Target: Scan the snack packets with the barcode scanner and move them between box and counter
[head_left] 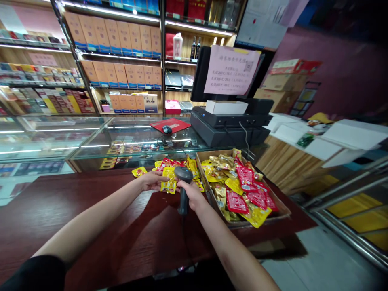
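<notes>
The barcode scanner (183, 176) is over the dark red bench (115, 214), its head away from the wearer and its handle's long axis running down the view toward the near edge. The right hand (192, 195) is clamped around the handle just below the head. The left hand (152, 180) pinches a yellow snack packet (169, 181) by its left edge, fingers nearly together, just beside the scanner. Right of both hands sits an open cardboard box (280, 215) of snack packets.

Bright shelf strips glare; the right edge blurs, dark and stretched.
</notes>
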The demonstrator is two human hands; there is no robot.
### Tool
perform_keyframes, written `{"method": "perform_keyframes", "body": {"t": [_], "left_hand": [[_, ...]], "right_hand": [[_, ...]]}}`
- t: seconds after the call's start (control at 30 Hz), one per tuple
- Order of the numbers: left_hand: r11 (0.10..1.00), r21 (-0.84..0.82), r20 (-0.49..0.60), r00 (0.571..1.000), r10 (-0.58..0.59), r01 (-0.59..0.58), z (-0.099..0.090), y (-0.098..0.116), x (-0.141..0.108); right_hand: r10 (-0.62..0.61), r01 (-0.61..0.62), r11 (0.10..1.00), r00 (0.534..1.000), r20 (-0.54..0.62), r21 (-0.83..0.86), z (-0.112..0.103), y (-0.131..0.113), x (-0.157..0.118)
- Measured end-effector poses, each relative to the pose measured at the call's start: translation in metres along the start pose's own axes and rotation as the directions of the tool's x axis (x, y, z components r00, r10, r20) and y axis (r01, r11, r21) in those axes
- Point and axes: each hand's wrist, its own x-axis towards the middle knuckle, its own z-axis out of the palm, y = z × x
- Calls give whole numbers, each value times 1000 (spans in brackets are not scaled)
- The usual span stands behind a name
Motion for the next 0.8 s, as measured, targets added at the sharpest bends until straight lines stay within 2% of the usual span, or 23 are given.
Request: {"method": "perform_keyframes", "body": {"t": [0.17,0.37,0.6,0.8], "left_hand": [[998,-34,-136,990,44,-49,-5,16,10],[996,-27,-221,972,78,-86,2,32,14],[996,-11,-205,975,89,-93,9,39,9],[992,-54,-170,980,104,-115,1,33,15]], "right_hand": [[-34,30,989,999,-21,-144,0,-2,-12],[74,-44,971,990,122,-237,7,12,-37],[-15,59,912,994,111,-406,13,18,-49],[18,22,903,996,89,-429,12,21,-44]]}}
